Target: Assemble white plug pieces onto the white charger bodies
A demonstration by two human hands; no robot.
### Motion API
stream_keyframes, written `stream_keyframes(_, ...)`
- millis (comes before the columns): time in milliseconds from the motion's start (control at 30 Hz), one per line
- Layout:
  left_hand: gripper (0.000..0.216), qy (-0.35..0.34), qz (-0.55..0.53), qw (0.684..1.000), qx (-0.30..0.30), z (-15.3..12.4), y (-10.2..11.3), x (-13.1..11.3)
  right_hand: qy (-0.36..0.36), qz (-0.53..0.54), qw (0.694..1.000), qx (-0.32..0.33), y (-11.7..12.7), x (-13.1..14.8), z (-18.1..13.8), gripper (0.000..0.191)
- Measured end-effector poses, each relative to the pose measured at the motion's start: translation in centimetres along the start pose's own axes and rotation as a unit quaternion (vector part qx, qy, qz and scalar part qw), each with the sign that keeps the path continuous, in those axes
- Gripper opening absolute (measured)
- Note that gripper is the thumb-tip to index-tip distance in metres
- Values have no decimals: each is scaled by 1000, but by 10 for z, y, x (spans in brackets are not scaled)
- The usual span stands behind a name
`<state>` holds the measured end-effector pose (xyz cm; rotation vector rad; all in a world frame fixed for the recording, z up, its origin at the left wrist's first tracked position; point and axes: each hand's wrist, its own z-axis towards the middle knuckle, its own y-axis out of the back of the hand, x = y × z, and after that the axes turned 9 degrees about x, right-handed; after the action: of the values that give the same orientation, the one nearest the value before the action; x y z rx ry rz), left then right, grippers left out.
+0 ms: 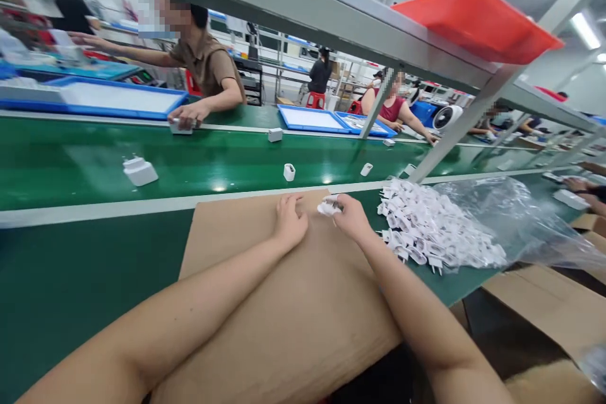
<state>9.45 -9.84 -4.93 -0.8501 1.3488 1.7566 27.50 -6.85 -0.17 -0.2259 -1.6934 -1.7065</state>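
My right hand (pixel 351 218) is closed around a small white plug piece (pixel 327 208), held above the far part of a brown cardboard sheet (pixel 303 303). Just left of it, my left hand (pixel 290 223) rests on the cardboard with its fingers loosely extended and nothing visible in it. A large heap of white plug pieces (pixel 426 224), some with metal pins showing, lies on the green table right of my right hand. Beyond the cardboard, a white charger housing (pixel 289 172) stands on the green conveyor belt (pixel 227 164).
More white chargers, including a pinned one (pixel 140 170), sit along the belt. Clear plastic film (pixel 521 214) lies by the heap. Slanted metal posts (pixel 466 120) carry a shelf with a red tray (pixel 478 22). Opposite, a co-worker's hand (pixel 189 115) touches a white charger.
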Motion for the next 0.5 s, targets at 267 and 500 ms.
stream_keyframes(267, 82, 56, 187, 981, -1, 64, 37, -8, 63, 36, 997, 34, -33, 0, -12, 36)
stream_keyframes(500, 69, 37, 359, 908, 212, 135, 106, 13, 81, 78, 992, 55, -29, -5, -11, 36)
